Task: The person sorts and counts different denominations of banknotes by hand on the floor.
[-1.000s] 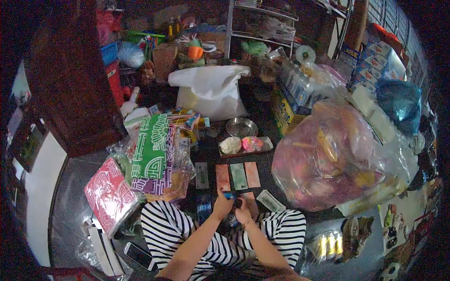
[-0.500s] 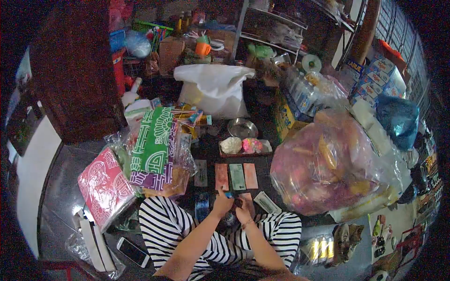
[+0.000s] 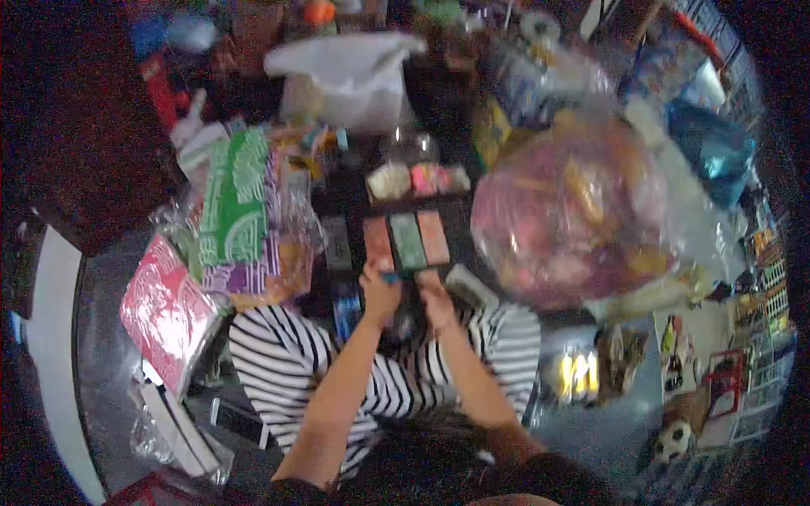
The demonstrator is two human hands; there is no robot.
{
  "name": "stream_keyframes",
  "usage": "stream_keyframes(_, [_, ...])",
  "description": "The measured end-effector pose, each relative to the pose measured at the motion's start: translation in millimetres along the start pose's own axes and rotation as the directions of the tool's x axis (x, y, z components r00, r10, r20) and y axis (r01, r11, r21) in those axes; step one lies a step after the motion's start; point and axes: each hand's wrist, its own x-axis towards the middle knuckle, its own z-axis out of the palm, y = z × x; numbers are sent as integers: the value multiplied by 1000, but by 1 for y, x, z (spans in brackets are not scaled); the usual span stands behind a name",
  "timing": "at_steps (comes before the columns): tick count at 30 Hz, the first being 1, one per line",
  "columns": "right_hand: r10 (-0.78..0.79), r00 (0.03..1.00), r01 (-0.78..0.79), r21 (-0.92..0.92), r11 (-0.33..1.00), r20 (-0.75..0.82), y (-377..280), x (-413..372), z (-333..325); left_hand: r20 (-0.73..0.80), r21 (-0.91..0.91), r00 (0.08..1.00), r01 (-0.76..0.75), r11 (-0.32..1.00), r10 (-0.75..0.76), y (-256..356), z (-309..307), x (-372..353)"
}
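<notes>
My left hand (image 3: 380, 297) is at the lower edge of a red banknote-like paper (image 3: 378, 243), its fingers mostly curled. A small blue thing (image 3: 390, 277) shows at its fingers, too blurred to name. My right hand (image 3: 436, 305) is just below a pinkish-orange note (image 3: 434, 237); its fingertips are smeared by motion. Between these two notes lies a green note (image 3: 407, 241). A dark grey note (image 3: 337, 243) lies left of the red one. Right of my right hand rests a pale bundle of notes (image 3: 472, 287).
Behind the notes stands a shallow tray (image 3: 451, 192) with a white and a pink lump. Large bags flank the space: a pink plastic one (image 3: 574, 219) right, green patterned packs (image 3: 240, 198) left. A white sack (image 3: 346, 84) stands at the back. A phone (image 3: 239, 423) lies lower left.
The view has tilted down, so everything sits higher and somewhat left in the picture, with more blur. My right hand has moved slightly away from my left, towards the pinkish-orange note.
</notes>
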Motion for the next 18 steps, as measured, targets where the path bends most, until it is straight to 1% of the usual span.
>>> stream_keyframes(1, [404, 915, -402, -152, 903, -24, 15, 11, -11, 2, -59, 1000, -30, 998, 30, 1, -2, 1])
stream_keyframes(2, [231, 960, -249, -104, 963, -160, -12, 3, -5, -35, -71, 997, 64, 995, -67, 6, -1, 1])
stream_keyframes(3, [246, 966, -246, 17, 969, -84, -1, 6, -9, -26, -129, 997, 65, 990, -69, -23, 14, 15])
stream_keyframes(4, [342, 939, -336, 115, 935, -29, -4, 0, -12, -6, -315, 988, 146, 938, -156, -7, 5, 9])
stream_keyframes(5, [383, 924, -380, 166, 910, 12, -9, -2, -10, 50, -280, 907, 415, 866, -419, -10, 9, 13])
stream_keyframes(6, [214, 972, -233, 314, 920, 93, -9, 3, -2, 118, -414, 842, 524, 745, -527, -34, 21, 18])
stream_keyframes(7, [300, 951, -310, 253, 916, 81, -44, -7, 1, 109, -494, 821, 533, 687, -560, -38, 23, 20])
stream_keyframes(8, [292, 955, -296, 77, 952, 58, -21, -4, 3, 101, -576, 806, 526, 626, -583, -28, 19, 20])
stream_keyframes(9, [334, 941, -307, -293, 905, 45, 15, 5, 3, 107, -552, 796, 546, 630, -596, -7, 3, 13])
stream_keyframes(10, [249, 960, -184, -386, 904, 127, 3, 3, 4, 208, -611, 754, 598, 519, -623, 23, -16, 8])
stream_keyframes(11, [162, 963, -45, -464, 885, 216, -17, 4, 7, 309, -658, 712, 638, 399, -630, 39, -24, 5])
stream_keyframes(12, [166, 965, -55, -459, 887, 205, -23, 1, 12, 270, -678, 758, 587, 442, -593, 31, -18, 7])
stream_keyframes(14, [384, 911, -279, -457, 844, 153, -30, -1, 23, 296, -677, 763, 592, 438, -574, 9, -8, 15])
stream_keyframes(16, [424, 892, -319, -450, 834, 154, -44, -4, 23, 320, -676, 764, 598, 430, -560, -17, 0, 21])
stream_keyframes(17, [458, 874, -349, -449, 823, 160, -48, -5, 23, 405, -692, 759, 619, 373, -509, -30, 3, 25])
stream_keyframes(18, [467, 869, -359, -445, 820, 160, -38, -4, 23, 484, -701, 750, 641, 313, -450, -38, 5, 26])
